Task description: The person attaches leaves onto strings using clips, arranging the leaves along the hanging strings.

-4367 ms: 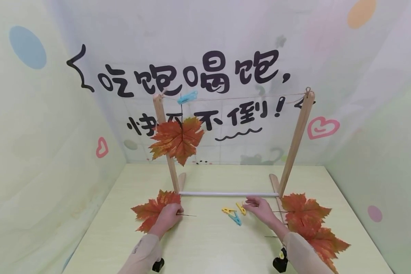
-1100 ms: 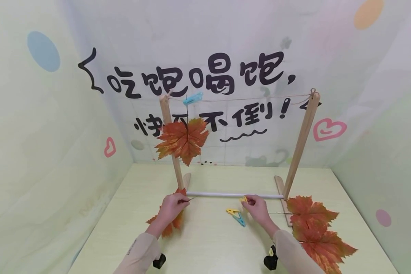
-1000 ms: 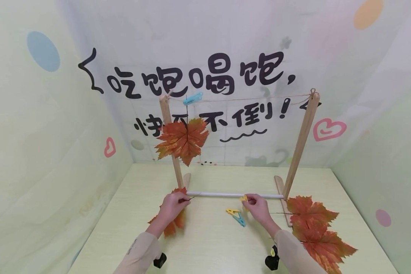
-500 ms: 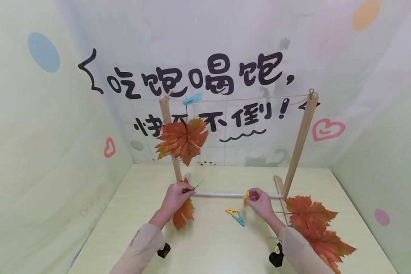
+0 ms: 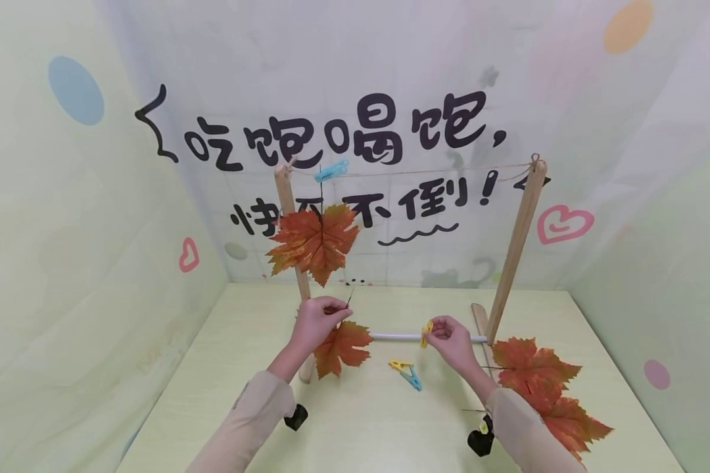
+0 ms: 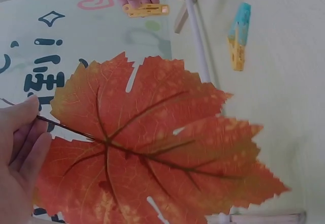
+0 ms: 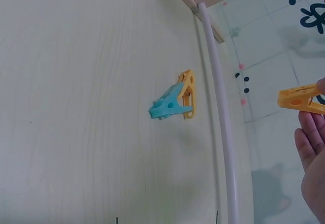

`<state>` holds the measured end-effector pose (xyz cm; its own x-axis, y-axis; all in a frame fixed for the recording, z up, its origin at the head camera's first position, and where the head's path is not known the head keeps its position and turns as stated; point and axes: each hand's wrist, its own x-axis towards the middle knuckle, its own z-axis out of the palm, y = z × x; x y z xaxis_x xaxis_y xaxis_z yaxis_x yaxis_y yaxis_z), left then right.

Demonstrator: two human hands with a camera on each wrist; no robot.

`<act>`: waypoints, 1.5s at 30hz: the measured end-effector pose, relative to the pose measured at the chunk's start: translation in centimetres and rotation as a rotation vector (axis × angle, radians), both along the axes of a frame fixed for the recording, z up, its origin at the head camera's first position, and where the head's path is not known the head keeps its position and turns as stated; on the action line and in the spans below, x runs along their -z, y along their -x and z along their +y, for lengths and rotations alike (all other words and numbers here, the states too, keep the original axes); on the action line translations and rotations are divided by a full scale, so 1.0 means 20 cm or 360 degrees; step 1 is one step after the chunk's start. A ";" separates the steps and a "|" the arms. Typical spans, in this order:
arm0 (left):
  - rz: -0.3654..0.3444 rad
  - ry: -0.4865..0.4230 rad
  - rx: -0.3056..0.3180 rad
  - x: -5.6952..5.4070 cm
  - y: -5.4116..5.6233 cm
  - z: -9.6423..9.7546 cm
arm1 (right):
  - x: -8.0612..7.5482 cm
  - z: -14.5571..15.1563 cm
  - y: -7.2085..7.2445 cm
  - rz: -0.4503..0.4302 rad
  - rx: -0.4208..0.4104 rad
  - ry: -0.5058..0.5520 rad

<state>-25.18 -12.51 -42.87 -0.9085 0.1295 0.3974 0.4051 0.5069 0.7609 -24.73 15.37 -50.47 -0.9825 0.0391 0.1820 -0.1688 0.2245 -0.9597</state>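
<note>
My left hand (image 5: 319, 322) pinches the thin dark stem of an orange-red artificial maple leaf (image 5: 344, 347); the leaf hangs below the fingers and fills much of the left wrist view. A yellow clothespin (image 5: 426, 334) is pinched in my right hand (image 5: 451, 340), raised in front of the white rod (image 5: 390, 337). Between the hands, a blue and a yellow clothespin (image 7: 172, 99) lie together on the table. Above, another maple leaf (image 5: 316, 240) hangs by its stem from a string (image 5: 426, 172), held by a blue clothespin (image 5: 331, 171).
The string runs between two wooden posts (image 5: 517, 249) whose feet stand on the table (image 5: 361, 420). Two more maple leaves (image 5: 535, 368) lie overlapping at the right, beside my right forearm. Printed fabric walls (image 5: 426, 59) enclose the back and sides.
My left hand has picked the maple leaf up from the table and moved it up and rightward. The right hand has lifted the yellow clothespin off the table.
</note>
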 end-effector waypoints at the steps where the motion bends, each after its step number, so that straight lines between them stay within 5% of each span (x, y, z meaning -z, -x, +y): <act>1: -0.0003 -0.0006 0.0000 -0.01 0.00 0.01 | 0.01 0.00 0.01 0.0008 -0.0002 0.0001; 8: 0.0019 0.0026 -0.0022 -0.10 0.01 0.05 | 0.02 0.01 0.06 0.0074 0.0016 -0.0065; 23: 0.0314 0.0121 -0.0032 -0.27 0.07 0.12 | -0.05 0.02 0.06 0.0021 -0.0021 -0.0092; 45: 0.0390 -0.0087 -0.0069 -0.59 0.19 0.22 | -0.11 0.06 0.08 0.0091 -0.0025 -0.0191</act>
